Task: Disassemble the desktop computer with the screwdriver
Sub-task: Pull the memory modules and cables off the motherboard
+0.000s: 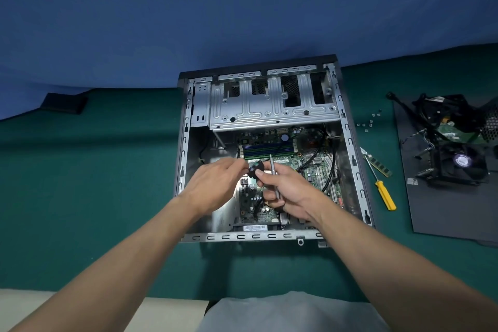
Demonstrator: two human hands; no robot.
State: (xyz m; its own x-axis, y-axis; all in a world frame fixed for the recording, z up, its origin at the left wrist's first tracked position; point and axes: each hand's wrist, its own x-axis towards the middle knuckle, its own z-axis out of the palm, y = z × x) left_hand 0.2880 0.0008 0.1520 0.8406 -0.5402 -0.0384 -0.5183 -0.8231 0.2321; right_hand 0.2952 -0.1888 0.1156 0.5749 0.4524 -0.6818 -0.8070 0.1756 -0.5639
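The open computer case (353, 159) lies flat on the green table, its green motherboard (315, 162) exposed under a silver drive cage (269, 105). Both hands hover over the middle of the board. My right hand (285, 188) grips a thin silver screwdriver (272, 167), shaft pointing up, and its thumb also rests on a small black part (253, 170). My left hand (215, 183) pinches that same black part from the left. A yellow-handled screwdriver (384, 193) lies on the table right of the case.
A RAM stick (377, 163) and several loose screws (367, 124) lie right of the case. Further right, a dark side panel (444, 210) carries a removed fan cooler (462, 163), cables and a green board. A small black box (64, 102) sits far left.
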